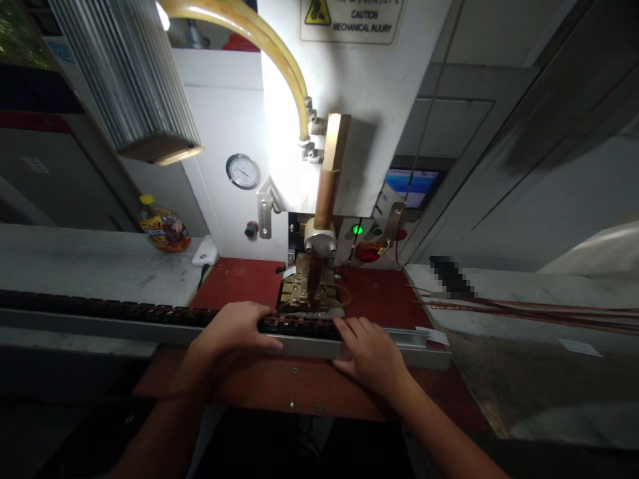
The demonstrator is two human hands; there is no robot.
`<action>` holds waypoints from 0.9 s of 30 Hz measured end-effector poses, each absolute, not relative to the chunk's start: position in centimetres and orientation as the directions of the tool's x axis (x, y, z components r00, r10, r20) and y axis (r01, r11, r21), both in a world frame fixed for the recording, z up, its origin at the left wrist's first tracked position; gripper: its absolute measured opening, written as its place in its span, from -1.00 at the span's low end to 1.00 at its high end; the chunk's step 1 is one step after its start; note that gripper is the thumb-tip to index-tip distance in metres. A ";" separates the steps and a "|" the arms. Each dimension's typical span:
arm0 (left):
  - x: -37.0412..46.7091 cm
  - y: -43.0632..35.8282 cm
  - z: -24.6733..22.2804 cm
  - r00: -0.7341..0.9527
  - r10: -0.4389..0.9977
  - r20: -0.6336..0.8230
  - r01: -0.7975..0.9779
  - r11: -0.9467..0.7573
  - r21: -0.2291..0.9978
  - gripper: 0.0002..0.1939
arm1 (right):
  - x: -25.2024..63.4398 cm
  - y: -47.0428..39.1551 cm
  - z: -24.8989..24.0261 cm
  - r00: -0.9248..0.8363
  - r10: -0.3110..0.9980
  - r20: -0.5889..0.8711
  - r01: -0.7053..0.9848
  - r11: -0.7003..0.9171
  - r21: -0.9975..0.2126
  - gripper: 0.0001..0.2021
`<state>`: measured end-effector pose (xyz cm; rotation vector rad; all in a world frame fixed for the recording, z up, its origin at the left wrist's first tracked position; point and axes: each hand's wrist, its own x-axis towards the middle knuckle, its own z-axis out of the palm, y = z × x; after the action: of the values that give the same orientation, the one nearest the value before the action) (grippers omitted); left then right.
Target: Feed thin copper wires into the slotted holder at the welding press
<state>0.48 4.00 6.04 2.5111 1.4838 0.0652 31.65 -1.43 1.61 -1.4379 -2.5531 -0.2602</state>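
Note:
A long grey metal rail (pixel 309 346) runs across the front of the machine, and a dark segmented strip with copper-coloured pieces (pixel 298 324) lies along it. My left hand (pixel 235 327) grips the rail left of the welding head, fingers over the strip and thumb against the front face. On the other side, my right hand (pixel 372 351) grips near the strip's right end, fingers on top and thumb low in front. Just behind the strip, a copper electrode rod (pixel 327 199) points down to a brass clamp block (pixel 310 286). The fingertips behind the rail are partly hidden.
A white machine body (pixel 349 86) carries a pressure gauge (pixel 243 171), a lit green button (pixel 357 229) and a screen (pixel 414 186). A ribbed metal lamp (pixel 130 80) hangs at upper left. A bottle (pixel 164 225) stands left; copper strips (pixel 539 309) lie right.

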 end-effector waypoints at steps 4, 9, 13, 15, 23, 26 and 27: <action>0.9 3.4 6.3 0.532 0.845 0.060 0.828 -0.533 0.172 -0.27 | 31.7 -1.0 2.1 -0.512 0.818 0.263 0.854 0.517 0.055 -0.35; 2.3 1.2 5.7 0.579 0.783 0.228 0.784 -0.612 0.108 -0.19 | 31.8 -0.4 2.7 -0.519 0.823 0.232 0.850 0.526 0.036 -0.35; 3.3 0.1 4.0 0.523 0.796 0.305 0.823 -0.565 0.065 -0.09 | 31.7 -0.1 2.8 -0.513 0.830 0.219 0.853 0.522 0.017 -0.35; 3.3 0.1 3.2 0.498 0.800 0.334 0.841 -0.539 0.038 -0.20 | 31.7 0.0 2.8 -0.504 0.836 0.218 0.856 0.517 -0.005 -0.36; 1.4 1.8 2.2 0.574 0.736 0.360 0.791 -0.612 -0.010 -0.31 | 31.7 0.1 2.8 -0.476 0.844 0.246 0.869 0.494 -0.014 -0.45; 0.8 2.1 2.0 0.612 0.705 0.359 0.761 -0.648 -0.027 -0.30 | 31.6 -0.2 2.5 -0.448 0.852 0.269 0.888 0.458 0.029 -0.42; 0.7 2.1 1.9 0.618 0.699 0.359 0.757 -0.653 -0.032 -0.31 | 31.6 -0.3 2.3 -0.436 0.855 0.281 0.896 0.443 0.042 -0.40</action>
<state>0.66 2.09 1.95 2.9859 1.3566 0.5320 31.60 -0.29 2.31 -1.5270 -2.4759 -0.2731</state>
